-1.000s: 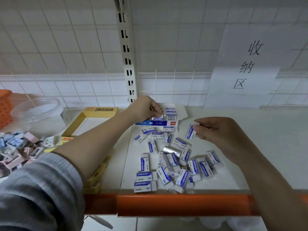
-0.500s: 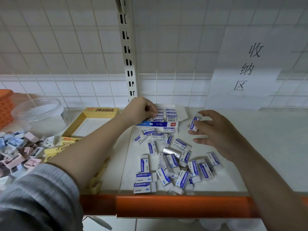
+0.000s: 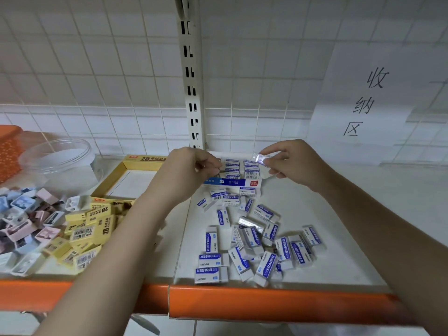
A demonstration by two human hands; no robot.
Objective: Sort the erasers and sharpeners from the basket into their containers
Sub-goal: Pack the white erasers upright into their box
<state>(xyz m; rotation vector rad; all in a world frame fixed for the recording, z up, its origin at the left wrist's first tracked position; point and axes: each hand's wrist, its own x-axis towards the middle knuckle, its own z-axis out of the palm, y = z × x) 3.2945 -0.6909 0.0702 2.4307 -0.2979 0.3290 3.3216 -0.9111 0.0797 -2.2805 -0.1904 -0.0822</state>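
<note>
Since the earlier frames the right hand (image 3: 294,166) has risen from above the loose pile to the back edge of the shelf, and the small white eraser with blue sleeve in shiny wrap (image 3: 260,158) has gone with it. It is now just above the right part of the white-and-blue cardboard eraser box (image 3: 232,182), which already has two neat rows of erasers inside. My reading: this piece is abt to be laid into the box, so the placing step is almost done for this one.

Thumb and forefinger of the right hand are clamped on the eraser's two ends, other fingers loosely curled, wrist bent down twd the box. The left hand (image 3: 191,168) sits at the box's left side, fingers bunched together at the left row; if they pinch an eraser or only press it, I cannot tell.

Many white-blue erasers (image 3: 244,241) lie scattered near the front edge of the white shelf (image 3: 327,238), so much work remains. Further left: yellow 2B erasers (image 3: 89,231), their yellow box (image 3: 145,159), pastel sharpeners (image 3: 26,221), and a clear round tub (image 3: 55,158).
</note>
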